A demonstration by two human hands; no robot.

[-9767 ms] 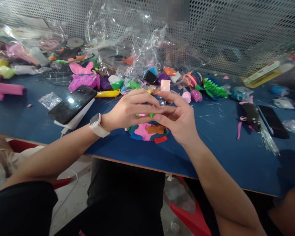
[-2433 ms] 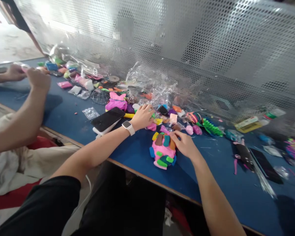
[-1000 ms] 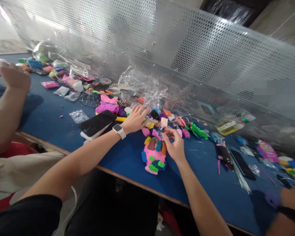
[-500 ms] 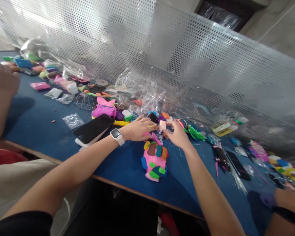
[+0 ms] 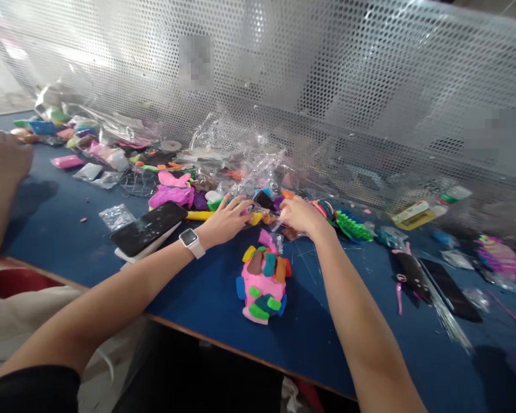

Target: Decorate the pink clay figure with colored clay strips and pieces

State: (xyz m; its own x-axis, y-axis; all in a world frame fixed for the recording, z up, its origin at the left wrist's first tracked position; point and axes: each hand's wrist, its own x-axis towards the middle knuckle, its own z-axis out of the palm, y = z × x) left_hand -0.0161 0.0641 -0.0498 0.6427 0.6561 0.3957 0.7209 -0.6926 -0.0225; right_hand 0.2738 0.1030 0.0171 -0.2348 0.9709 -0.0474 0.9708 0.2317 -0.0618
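Currently, the head view, the sole view available, shows the clay ball (image 5: 263,282) resting on the worktop (image 5: 189,289), on the near side of both hands and between the two forearms. From the left hand (image 5: 227,219) it lies nearer the person and to the right; from the right hand (image 5: 301,215), nearer the person and to the left. Neither hand is clearly the closer, and neither touches it. Its long axis is weakly marked, running roughly from the person's side towards the far side. A pink strip (image 5: 268,240) lies just behind it, in the gap below the hands.

Left hand: palm down, fingers spread and well extended, not clenched. Its fingertips are just beside the yellow lump (image 5: 255,218); no grasped object is visible. Contact with the small pieces underneath cannot be confirmed.

Right hand: fingers bent and directed down into the loose clay, with the orange lump (image 5: 288,194) just beyond them and the brown lump (image 5: 290,233) close below. The fingertips are largely concealed by the hand itself; whether it grasps anything, or is released, cannot be determined.
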